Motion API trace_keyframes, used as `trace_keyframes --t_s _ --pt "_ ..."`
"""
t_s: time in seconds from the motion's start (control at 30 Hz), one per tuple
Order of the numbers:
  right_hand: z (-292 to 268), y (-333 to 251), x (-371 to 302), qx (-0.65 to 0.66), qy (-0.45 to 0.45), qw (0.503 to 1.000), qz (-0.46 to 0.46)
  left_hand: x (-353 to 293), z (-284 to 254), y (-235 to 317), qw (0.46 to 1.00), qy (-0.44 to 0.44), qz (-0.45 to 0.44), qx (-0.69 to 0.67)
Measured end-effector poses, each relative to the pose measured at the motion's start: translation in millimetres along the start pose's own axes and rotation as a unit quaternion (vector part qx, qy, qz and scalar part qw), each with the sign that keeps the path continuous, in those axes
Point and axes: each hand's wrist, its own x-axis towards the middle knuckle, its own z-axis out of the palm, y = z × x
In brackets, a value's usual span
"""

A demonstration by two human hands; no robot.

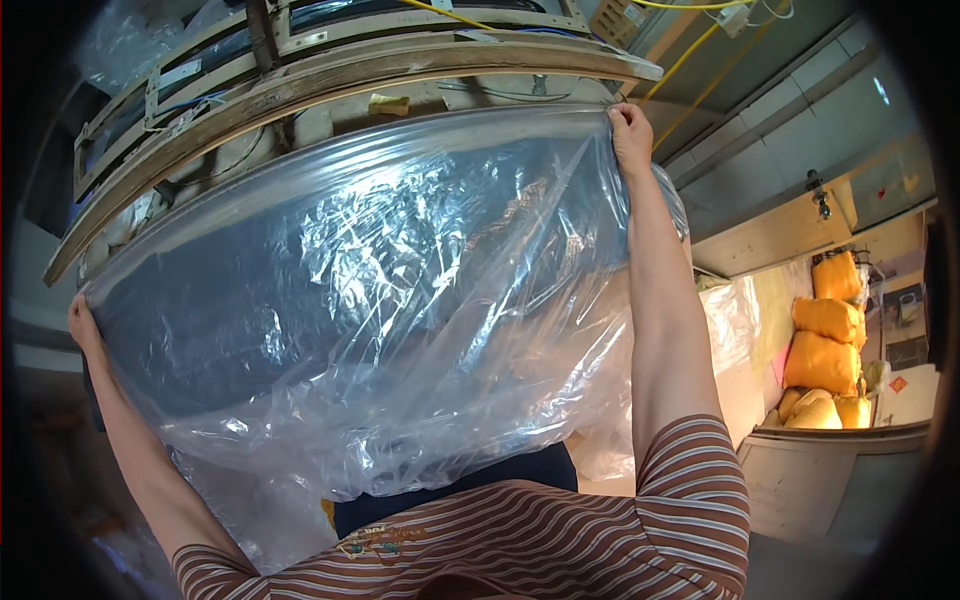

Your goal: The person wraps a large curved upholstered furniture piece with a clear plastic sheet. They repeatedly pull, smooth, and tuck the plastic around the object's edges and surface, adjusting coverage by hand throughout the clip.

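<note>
A wide sheet of clear plastic film is stretched between my hands, glossy and wrinkled through its middle. At the far left my left hand pinches its corner. My right hand grips the opposite upper corner at the far right, thumb and fingers closed on it. Under the film shows a broad dark blue surface, seen only through the plastic. The lower part of the film hangs in loose folds toward my body.
Beyond the film runs a long wooden bar with a metal-bracketed frame behind it. A small yellowish block lies there. Yellow cables cross at the upper right. Orange bundles are stacked on the right, near a wooden board.
</note>
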Motion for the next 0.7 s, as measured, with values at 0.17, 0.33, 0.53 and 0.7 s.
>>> trace_keyframes --t_s 0.17,0.33,0.53,0.7 --pt "7 -5 4 -0.072 0.004 0.997 -0.019 11 1 -5 1.000 -0.010 -0.022 -0.019" --pt "-2 -2 8 -0.135 0.058 0.989 -0.007 22 13 -2 0.989 -0.091 -0.098 0.068" --pt "-1 -3 10 -0.084 0.067 0.994 0.011 20 1 -27 0.972 0.008 -0.145 -0.183" --pt "-3 17 19 -0.076 0.064 0.995 -0.012 27 -12 -33 0.942 0.113 -0.186 -0.254"
